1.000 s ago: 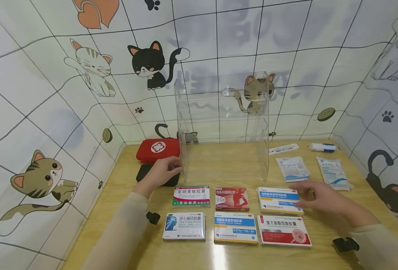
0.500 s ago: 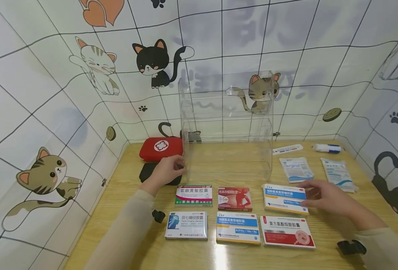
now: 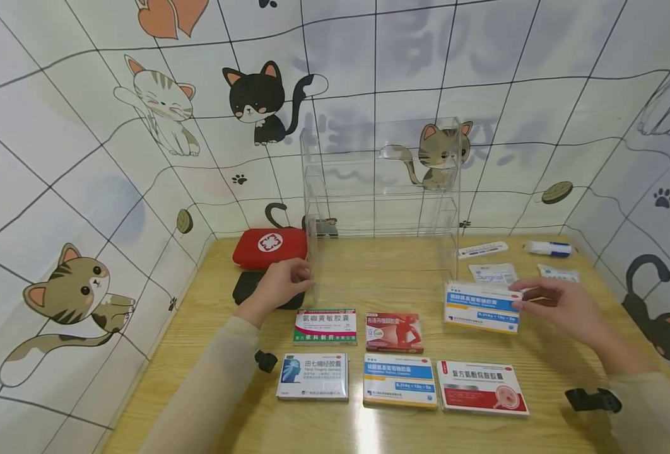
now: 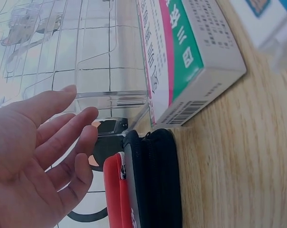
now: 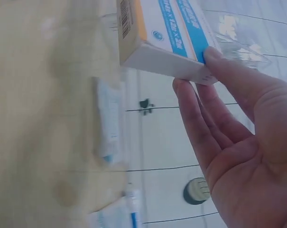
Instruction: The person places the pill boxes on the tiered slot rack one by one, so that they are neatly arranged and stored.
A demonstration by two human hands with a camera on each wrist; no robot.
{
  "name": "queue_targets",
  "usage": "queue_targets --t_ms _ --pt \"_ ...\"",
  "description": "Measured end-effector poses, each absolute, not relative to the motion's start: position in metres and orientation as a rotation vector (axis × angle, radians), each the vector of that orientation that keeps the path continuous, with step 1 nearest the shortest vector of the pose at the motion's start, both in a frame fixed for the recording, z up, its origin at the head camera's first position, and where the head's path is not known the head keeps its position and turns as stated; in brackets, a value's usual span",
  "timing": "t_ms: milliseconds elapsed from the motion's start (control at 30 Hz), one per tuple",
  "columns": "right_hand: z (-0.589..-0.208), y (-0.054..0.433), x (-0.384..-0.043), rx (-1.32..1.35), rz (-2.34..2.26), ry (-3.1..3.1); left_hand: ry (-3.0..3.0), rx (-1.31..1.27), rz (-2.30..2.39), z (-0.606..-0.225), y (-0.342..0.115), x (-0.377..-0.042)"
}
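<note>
In the head view my right hand point(image 3: 556, 306) pinches a white, blue and orange medicine box point(image 3: 479, 308) by its right end, raised off the table and tilted up. The right wrist view has the thumb on the printed face of that medicine box point(image 5: 167, 33) and fingertips behind it. My left hand point(image 3: 281, 287) is at the left side of a clear acrylic shelf rack point(image 3: 380, 202). Seen from the left wrist, the left hand point(image 4: 43, 156) has loosely bent fingers, with the thumb tip right at the rack's edge.
Several medicine boxes lie in front, among them a green-and-pink box point(image 3: 325, 328), a red box point(image 3: 394, 332) and a white-and-red box point(image 3: 482, 388). A red first-aid case point(image 3: 269, 248) and black case point(image 3: 246, 287) sit left. Packets, a thermometer point(image 3: 482, 250) and a tube point(image 3: 547, 248) lie right.
My right hand has lifted the blue-and-orange medicine box from the back row, raising and tilting it in front of the mask packet. The left hand has stayed beside the rack.
</note>
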State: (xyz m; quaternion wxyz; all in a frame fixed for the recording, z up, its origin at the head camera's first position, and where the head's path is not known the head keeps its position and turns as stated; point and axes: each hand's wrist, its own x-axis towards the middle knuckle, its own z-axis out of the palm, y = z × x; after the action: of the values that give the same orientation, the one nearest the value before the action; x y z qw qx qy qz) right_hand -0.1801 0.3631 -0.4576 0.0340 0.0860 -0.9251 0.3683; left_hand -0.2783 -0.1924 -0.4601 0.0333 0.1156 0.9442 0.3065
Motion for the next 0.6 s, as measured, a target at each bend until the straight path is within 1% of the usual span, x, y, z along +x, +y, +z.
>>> queue_targets --t_ms 133,300,433,600 --pt "-0.427 0.361 -0.187 0.329 1.241 -2.710 2.900 0.352 0.956 -0.457 -0.191 -0.278" --pt "-0.370 0.341 -0.200 0.242 1.191 -2.668 2.893 0.318 0.974 -0.457 -0.190 -0.277" --pt "-0.335 0.318 -0.221 0.250 1.175 -2.593 2.886 0.291 0.979 -0.457 -0.190 -0.276" --pt "-0.300 0.283 -0.256 0.259 1.284 -2.484 2.880 0.291 0.977 -0.456 -0.189 -0.276"
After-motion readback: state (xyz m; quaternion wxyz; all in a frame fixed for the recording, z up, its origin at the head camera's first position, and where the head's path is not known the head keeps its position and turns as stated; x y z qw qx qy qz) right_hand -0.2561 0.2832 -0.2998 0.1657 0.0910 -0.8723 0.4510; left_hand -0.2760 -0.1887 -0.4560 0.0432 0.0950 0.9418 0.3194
